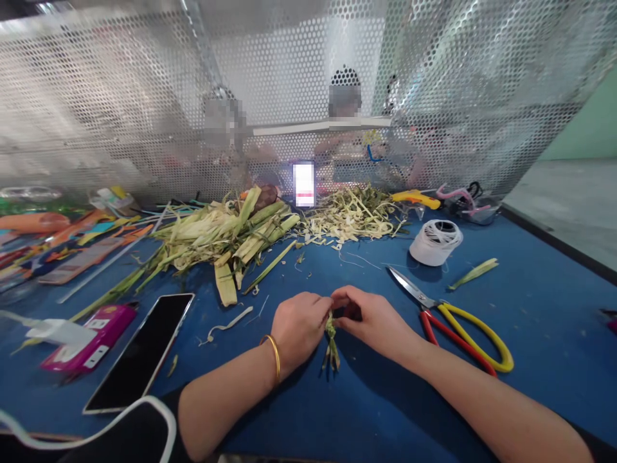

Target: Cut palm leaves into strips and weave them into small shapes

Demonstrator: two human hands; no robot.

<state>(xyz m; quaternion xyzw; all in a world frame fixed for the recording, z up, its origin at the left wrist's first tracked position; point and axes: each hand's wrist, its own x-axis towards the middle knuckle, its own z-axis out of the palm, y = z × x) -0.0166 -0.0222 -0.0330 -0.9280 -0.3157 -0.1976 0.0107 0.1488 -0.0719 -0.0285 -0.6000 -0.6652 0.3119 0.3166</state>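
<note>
Between my two hands, low over the blue table, is a small twisted bundle of green plant strips (331,328). Its frayed ends hang down toward me. My left hand (299,325), with a gold bangle at the wrist, pinches the top of the bundle from the left. My right hand (369,319) meets it from the other side, thumb and fingers closing at the same spot. Their fingertips cover the upper end. To the right lie scissors (436,305) with red and yellow handles, blades pointing away. A spool of white string (436,242) stands behind them.
A heap of dried leaf stalks (216,235) and a pile of thin shavings (354,215) lie at the back. On the left are a dark-screened phone (142,350) and a magenta box (91,339). A yellow-handled tool (417,199) rests before the perforated metal screen (289,71).
</note>
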